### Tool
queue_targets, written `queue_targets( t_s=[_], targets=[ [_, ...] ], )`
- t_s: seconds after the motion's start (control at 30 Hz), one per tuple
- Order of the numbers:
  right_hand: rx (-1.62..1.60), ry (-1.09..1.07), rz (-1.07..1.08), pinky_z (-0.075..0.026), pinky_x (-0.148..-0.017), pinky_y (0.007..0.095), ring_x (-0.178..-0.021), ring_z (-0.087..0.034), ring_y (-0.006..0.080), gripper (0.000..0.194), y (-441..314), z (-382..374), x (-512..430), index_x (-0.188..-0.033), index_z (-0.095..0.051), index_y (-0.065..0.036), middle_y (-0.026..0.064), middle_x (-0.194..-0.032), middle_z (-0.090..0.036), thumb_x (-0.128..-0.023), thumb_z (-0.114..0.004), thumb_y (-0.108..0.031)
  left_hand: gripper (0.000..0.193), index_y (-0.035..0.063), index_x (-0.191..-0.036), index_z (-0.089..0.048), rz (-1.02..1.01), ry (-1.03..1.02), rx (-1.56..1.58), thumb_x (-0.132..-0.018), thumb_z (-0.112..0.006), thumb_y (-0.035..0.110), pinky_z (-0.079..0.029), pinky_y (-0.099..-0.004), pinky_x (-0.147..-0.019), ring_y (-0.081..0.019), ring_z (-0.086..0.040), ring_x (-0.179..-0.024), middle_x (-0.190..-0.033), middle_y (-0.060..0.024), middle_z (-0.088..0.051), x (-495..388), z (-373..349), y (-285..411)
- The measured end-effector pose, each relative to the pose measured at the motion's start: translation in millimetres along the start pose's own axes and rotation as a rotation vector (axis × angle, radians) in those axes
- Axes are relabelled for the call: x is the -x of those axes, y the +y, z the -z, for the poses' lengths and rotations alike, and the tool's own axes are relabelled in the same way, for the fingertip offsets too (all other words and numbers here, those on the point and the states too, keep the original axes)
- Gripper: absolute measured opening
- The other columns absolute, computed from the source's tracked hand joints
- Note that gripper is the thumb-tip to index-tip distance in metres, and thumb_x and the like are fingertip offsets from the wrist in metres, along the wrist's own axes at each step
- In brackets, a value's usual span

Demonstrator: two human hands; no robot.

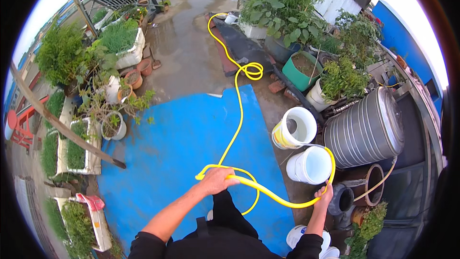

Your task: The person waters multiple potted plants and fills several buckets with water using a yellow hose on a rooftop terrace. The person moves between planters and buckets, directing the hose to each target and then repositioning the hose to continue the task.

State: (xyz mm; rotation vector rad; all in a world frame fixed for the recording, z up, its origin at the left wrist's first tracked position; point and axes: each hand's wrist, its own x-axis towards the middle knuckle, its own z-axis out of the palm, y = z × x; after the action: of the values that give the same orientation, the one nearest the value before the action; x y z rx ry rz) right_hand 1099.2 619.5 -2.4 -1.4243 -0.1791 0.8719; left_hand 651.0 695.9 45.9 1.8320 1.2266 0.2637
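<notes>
My left hand (216, 181) is closed around a yellow hose (267, 191) in front of my body. Farther along the same hose, my right hand (324, 195) grips it near its bent end. From there the hose curves up beside a white plastic bucket (297, 167). Its tip points left, and a thin pale streak, apparently water, runs from it towards a second bucket (279, 137) with a yellow label. That bucket holds clear liquid. Behind my left hand the hose loops over a blue sheet (172, 147) and runs away to a coil on the ground.
A ribbed metal tank (359, 129) lies to the right, with clay and dark pots below it. Planters, including a green tub (300, 70), line the right side. Foam boxes of plants (131, 48) and a slanting wooden pole (68, 126) stand left. More white buckets (295, 235) sit near my right elbow.
</notes>
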Motion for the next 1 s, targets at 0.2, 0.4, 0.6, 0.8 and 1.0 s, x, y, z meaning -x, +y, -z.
queue_targets(
  t_s=[0.2,0.4,0.6,0.8,1.0],
  targets=[
    [0.002,-0.026,0.062,-0.032,-0.04,0.024,-0.041,-0.035,0.0075,0.027,-9.3,-118.1,-59.8,-0.111,-0.053,-0.01,-0.0032,-0.06,-0.04,-0.096,-0.044,-0.031,0.032,0.0136,-0.089,-0.062,-0.033,-0.255,-0.213,-0.078,-0.067,0.043,-0.043,-0.0421,-0.066,-0.0273,-0.06,-0.079,-0.078,-0.0082,-0.062,-100.4,66.4,10.1],
    [-0.135,0.003,-0.003,-0.032,-0.039,0.0231,-0.042,-0.035,0.0075,0.029,-3.6,-265.7,-101.0,-0.115,-0.051,-0.011,-0.0039,-0.061,-0.04,-0.095,-0.044,-0.03,0.034,0.0113,-0.09,-0.062,-0.097,-0.394,-0.165,-0.081,-0.064,0.044,-0.043,-0.0413,-0.064,-0.0273,-0.06,-0.076,-0.077,-0.0102,-0.062,-209.9,115.4,-7.5],
    [-0.229,-0.11,-0.036,-0.033,-0.041,0.0238,-0.044,-0.035,0.0085,0.027,4.1,-444.4,-121.2,-0.112,-0.05,-0.01,-0.0025,-0.061,-0.04,-0.095,-0.043,-0.03,0.04,0.0114,-0.095,-0.06,-0.084,-0.355,-0.153,-0.083,-0.061,0.05,-0.043,-0.0405,-0.061,-0.0265,-0.06,-0.075,-0.076,-0.01,-0.062,-291.0,189.1,-24.0],
    [-0.324,-0.183,-0.046,-0.034,-0.038,0.0252,-0.042,-0.038,0.01,0.032,34.3,-649.4,-115.4,-0.116,-0.051,-0.007,-0.0006,-0.06,-0.041,-0.094,-0.047,-0.03,0.041,0.0048,-0.099,-0.058,-0.114,-0.182,0.081,-0.086,-0.059,0.043,-0.047,-0.0425,-0.067,-0.0332,-0.061,-0.08,-0.085,-0.0177,-0.063,-386.8,277.2,-67.6],
    [-0.064,-0.306,0.065,-0.032,-0.038,0.0261,-0.04,-0.035,0.0097,0.028,7.5,-787.1,-154.4,-0.114,-0.05,-0.006,-0.0007,-0.058,-0.039,-0.097,-0.045,-0.028,0.036,0.0056,-0.111,-0.056,-0.213,-0.119,0.408,-0.086,-0.06,0.032,-0.048,-0.0386,-0.073,-0.0289,-0.062,-0.083,-0.088,-0.0155,-0.064,-483.3,375.6,-102.0]
  ],
)
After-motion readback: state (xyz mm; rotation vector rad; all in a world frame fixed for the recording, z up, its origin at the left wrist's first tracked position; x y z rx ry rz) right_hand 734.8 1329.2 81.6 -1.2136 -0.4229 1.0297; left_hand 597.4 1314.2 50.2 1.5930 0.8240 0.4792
